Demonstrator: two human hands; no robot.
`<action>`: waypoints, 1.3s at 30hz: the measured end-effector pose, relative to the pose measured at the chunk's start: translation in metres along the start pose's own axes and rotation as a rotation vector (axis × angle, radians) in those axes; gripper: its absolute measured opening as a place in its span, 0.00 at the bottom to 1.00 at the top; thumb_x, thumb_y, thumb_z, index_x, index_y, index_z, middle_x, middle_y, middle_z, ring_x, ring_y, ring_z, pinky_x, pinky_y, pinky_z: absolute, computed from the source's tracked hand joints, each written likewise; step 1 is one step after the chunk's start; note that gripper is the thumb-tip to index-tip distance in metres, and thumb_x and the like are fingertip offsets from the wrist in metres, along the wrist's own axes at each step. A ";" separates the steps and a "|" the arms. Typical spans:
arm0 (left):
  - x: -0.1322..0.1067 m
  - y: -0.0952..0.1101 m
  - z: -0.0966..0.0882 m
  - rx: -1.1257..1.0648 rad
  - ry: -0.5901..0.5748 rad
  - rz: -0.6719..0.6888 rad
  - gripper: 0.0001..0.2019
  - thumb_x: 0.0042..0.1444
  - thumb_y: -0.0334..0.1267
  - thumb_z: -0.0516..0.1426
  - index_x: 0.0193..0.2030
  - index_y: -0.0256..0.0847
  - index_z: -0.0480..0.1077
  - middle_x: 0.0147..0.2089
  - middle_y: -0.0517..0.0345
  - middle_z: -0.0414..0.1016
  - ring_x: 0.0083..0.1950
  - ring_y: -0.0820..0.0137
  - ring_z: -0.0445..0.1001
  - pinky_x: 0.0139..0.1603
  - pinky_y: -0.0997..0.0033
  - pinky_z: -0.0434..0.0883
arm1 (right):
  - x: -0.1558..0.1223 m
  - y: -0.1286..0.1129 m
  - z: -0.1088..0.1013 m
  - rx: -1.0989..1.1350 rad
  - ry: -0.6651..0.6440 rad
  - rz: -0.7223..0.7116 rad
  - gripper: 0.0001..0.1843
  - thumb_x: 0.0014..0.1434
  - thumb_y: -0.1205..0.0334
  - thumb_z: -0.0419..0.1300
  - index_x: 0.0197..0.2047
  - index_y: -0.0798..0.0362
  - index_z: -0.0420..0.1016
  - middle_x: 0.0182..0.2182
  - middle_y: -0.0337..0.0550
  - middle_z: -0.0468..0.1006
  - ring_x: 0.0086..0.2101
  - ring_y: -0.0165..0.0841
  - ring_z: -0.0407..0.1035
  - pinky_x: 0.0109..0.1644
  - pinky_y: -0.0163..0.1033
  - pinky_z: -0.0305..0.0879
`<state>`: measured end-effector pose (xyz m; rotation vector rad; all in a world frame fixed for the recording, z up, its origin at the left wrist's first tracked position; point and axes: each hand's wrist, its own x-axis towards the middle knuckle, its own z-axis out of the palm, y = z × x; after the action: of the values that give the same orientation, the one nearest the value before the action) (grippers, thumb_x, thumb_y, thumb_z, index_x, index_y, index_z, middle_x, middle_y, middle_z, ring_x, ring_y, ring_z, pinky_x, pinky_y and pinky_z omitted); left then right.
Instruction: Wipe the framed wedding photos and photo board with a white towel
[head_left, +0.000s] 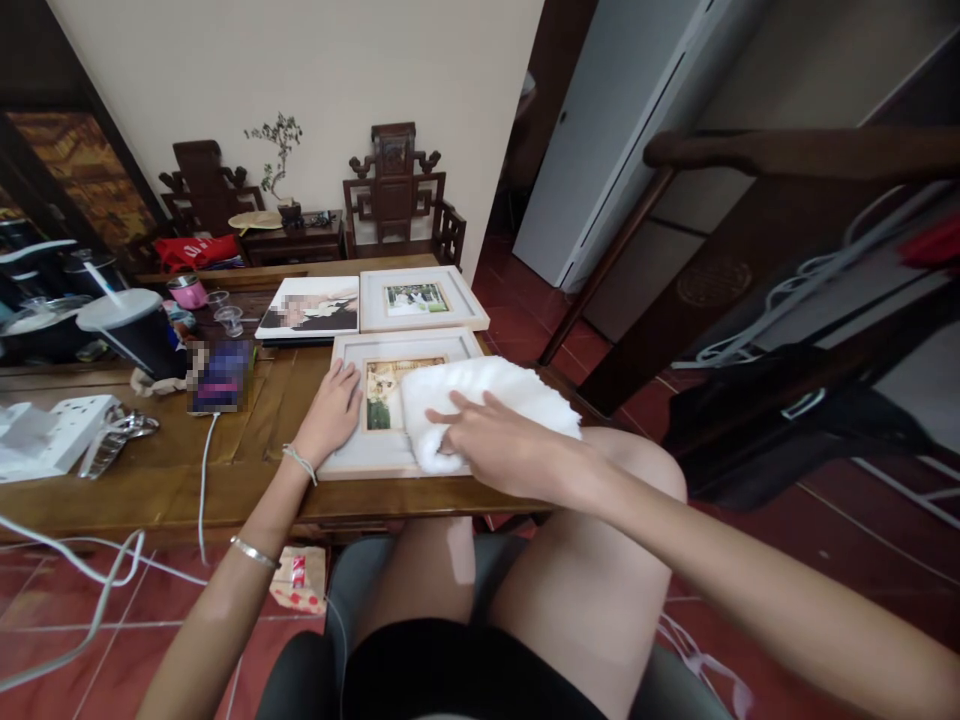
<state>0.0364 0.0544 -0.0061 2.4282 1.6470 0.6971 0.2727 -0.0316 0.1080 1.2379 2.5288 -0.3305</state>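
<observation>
Cloth (487, 395) over frame (405, 346); phone (220, 376) alongside.

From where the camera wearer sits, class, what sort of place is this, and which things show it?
Probably a home living room: carved wooden chairs against the wall, a long wooden table bearing framed photos and a lidded cup, and red floor tiles.

The left hand (330, 410) was laid flat, palm down, just past the near edge of the table (172, 480). Its fingers were stretched forward and kept close together. Its forearm was extended from the lower left, with the wrist straight. The right hand (499, 440) was held palm down just beside it, fingers spread and pointed leftward. The right arm was stretched across from the lower right, nearly straight at the elbow.
</observation>
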 end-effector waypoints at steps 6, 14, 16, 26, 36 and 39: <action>-0.002 -0.001 -0.002 0.003 -0.003 0.023 0.23 0.67 0.35 0.45 0.65 0.32 0.66 0.71 0.42 0.64 0.77 0.56 0.50 0.76 0.47 0.53 | 0.039 -0.031 0.013 -0.021 0.092 -0.095 0.29 0.53 0.81 0.53 0.56 0.58 0.79 0.70 0.57 0.59 0.69 0.62 0.45 0.66 0.73 0.50; 0.000 -0.004 -0.002 0.011 -0.006 0.037 0.23 0.67 0.39 0.46 0.64 0.32 0.67 0.70 0.43 0.65 0.76 0.54 0.51 0.75 0.47 0.53 | -0.004 0.009 0.034 -0.013 0.205 0.028 0.26 0.52 0.83 0.51 0.48 0.59 0.83 0.68 0.53 0.63 0.69 0.57 0.46 0.71 0.64 0.47; 0.000 -0.004 -0.002 0.011 -0.007 0.048 0.23 0.67 0.39 0.46 0.64 0.32 0.67 0.70 0.42 0.65 0.76 0.54 0.51 0.75 0.47 0.53 | -0.023 0.028 0.038 -0.044 0.204 0.115 0.24 0.52 0.83 0.51 0.43 0.59 0.84 0.67 0.53 0.65 0.69 0.59 0.48 0.70 0.66 0.48; 0.001 -0.004 0.000 0.027 -0.004 0.044 0.23 0.67 0.38 0.46 0.64 0.30 0.68 0.69 0.39 0.64 0.76 0.52 0.52 0.75 0.46 0.54 | 0.036 0.067 0.023 -0.079 0.629 0.178 0.29 0.52 0.83 0.51 0.54 0.62 0.78 0.63 0.62 0.69 0.66 0.53 0.56 0.67 0.60 0.58; 0.001 -0.004 -0.002 -0.020 0.000 0.084 0.20 0.67 0.37 0.47 0.60 0.34 0.71 0.69 0.43 0.66 0.76 0.53 0.52 0.75 0.47 0.54 | 0.157 0.041 -0.003 -0.257 0.475 -0.112 0.20 0.62 0.77 0.54 0.54 0.57 0.78 0.53 0.57 0.79 0.67 0.50 0.52 0.69 0.68 0.40; 0.000 -0.004 -0.001 -0.003 0.003 0.048 0.21 0.67 0.38 0.47 0.62 0.32 0.69 0.69 0.40 0.65 0.76 0.52 0.52 0.75 0.46 0.54 | 0.143 0.051 -0.004 -0.202 0.431 -0.019 0.18 0.64 0.71 0.57 0.54 0.57 0.78 0.49 0.59 0.80 0.64 0.49 0.57 0.68 0.68 0.41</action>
<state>0.0328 0.0557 -0.0065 2.4740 1.5924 0.7100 0.2298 0.1045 0.0547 1.3183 2.8383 0.2096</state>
